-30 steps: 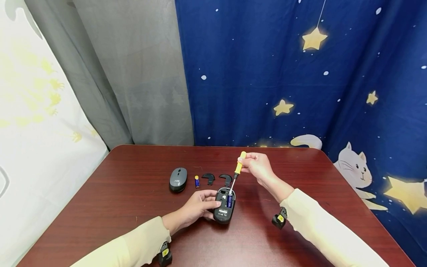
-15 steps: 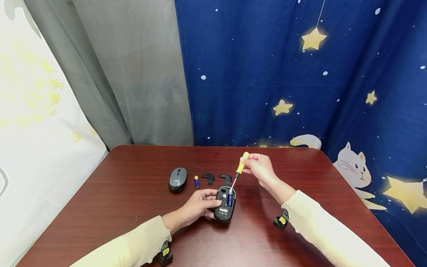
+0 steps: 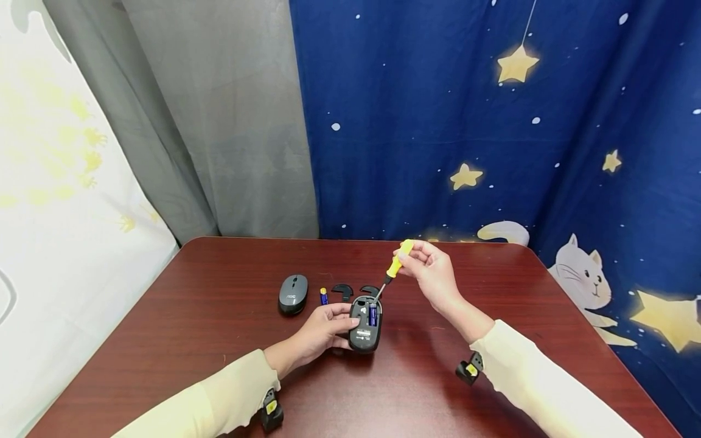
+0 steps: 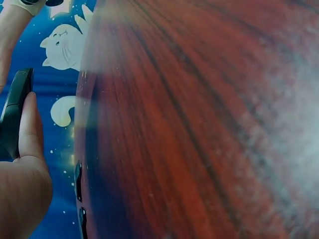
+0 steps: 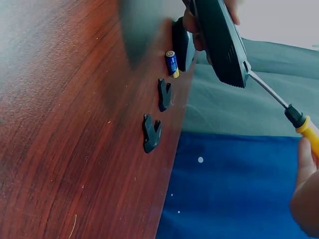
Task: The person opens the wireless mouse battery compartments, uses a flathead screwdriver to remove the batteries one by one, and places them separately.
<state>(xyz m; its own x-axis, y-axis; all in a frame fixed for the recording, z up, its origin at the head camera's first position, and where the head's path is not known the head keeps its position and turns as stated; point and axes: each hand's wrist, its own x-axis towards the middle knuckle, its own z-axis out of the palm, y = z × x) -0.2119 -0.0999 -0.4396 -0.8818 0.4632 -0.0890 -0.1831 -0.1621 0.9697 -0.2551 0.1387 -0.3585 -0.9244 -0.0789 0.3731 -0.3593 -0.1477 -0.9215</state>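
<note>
Mice number two on the dark red tabletop point(image 3: 219, 292): a grey mouse point(image 3: 292, 294) lying right way up toward the far left, and a black mouse point(image 3: 366, 323) turned belly-up near the middle, its battery bay open with one blue battery point(image 3: 373, 314) seated inside. Loose batteries count one, a small blue cell point(image 3: 324, 296) lying just beside the grey mouse. Black plastic pieces point(image 3: 342, 292) count two, curved and hooked, lying side by side beyond the upturned mouse; the wrist view shows them apart from each other and flat on the wood. One screwdriver point(image 3: 395, 265) with a yellow handle is in play. The left hand point(image 3: 323, 331) grips the black mouse from its left side, thumb along one edge and fingers curled round the shell, tipping its far end up off the wood. The right hand point(image 3: 429, 272) is raised above and to the right, fingers point(image 3: 412, 255) pinching the yellow handle near its top, the rest loosely curled. The shaft slants down and left, its tip meeting the far end of the open bay, next to the seated battery.
</note>
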